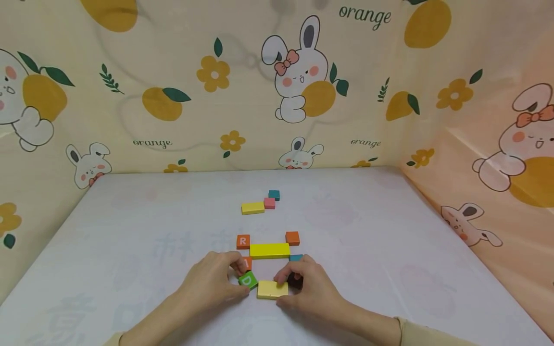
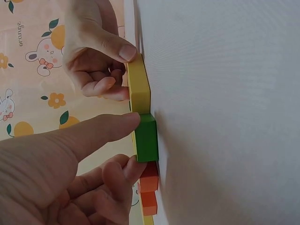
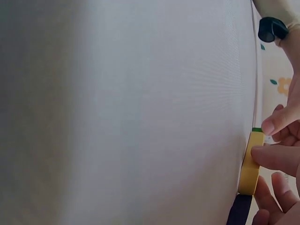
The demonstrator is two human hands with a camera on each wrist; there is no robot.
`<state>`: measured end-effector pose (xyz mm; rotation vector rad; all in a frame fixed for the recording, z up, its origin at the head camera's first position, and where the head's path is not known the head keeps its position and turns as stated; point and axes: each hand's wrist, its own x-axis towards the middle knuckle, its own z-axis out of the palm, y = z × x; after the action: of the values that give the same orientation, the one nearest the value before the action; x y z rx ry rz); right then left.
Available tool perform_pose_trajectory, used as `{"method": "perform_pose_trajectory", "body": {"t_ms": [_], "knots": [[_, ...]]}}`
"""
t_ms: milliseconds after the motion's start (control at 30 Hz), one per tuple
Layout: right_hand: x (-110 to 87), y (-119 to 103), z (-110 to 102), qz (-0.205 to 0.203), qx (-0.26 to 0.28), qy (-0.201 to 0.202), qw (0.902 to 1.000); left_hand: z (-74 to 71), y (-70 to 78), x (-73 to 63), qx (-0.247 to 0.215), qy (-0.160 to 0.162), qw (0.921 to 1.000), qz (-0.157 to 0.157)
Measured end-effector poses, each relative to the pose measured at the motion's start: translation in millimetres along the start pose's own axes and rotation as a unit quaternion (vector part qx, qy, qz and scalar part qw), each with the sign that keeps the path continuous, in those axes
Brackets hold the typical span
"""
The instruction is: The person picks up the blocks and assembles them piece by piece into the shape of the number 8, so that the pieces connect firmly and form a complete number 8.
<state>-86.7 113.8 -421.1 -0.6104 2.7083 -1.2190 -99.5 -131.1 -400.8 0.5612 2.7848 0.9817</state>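
My left hand [image 1: 207,281] pinches a green block [image 1: 248,280] marked with a white D between thumb and fingers. It lies tilted at the near left corner of a block outline. My right hand [image 1: 320,290] grips a pale yellow oblong block [image 1: 272,290] lying flat on the table, thumb on its near side. In the left wrist view the green block [image 2: 147,139] meets the end of the yellow block [image 2: 139,86]. A dark block [image 3: 240,209] adjoins the yellow one's other end in the right wrist view. An orange block [image 1: 247,263] beyond my left fingers is partly hidden.
A long yellow block [image 1: 270,251] lies beyond the hands, with an orange R block [image 1: 243,241], a plain orange block [image 1: 292,238] and a half-hidden blue block [image 1: 296,258] around it. Farther back sit a yellow block [image 1: 253,208], a pink block [image 1: 270,203] and a teal block [image 1: 274,195].
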Motion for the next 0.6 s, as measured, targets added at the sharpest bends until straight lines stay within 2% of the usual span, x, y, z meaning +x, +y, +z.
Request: {"method": "perform_pose_trajectory", "body": {"t_ms": [300,600], "knots": [[0.8,0.9,-1.2,-0.005,0.016,-0.013,0.9998,0.1,0.9,0.7,0.005,-0.002,1.0,-0.001],[-0.4,-2.1,-2.5,-0.01,0.019,-0.007,0.9997,0.7,1.9,1.0,0.007,-0.004,1.0,-0.001]]}}
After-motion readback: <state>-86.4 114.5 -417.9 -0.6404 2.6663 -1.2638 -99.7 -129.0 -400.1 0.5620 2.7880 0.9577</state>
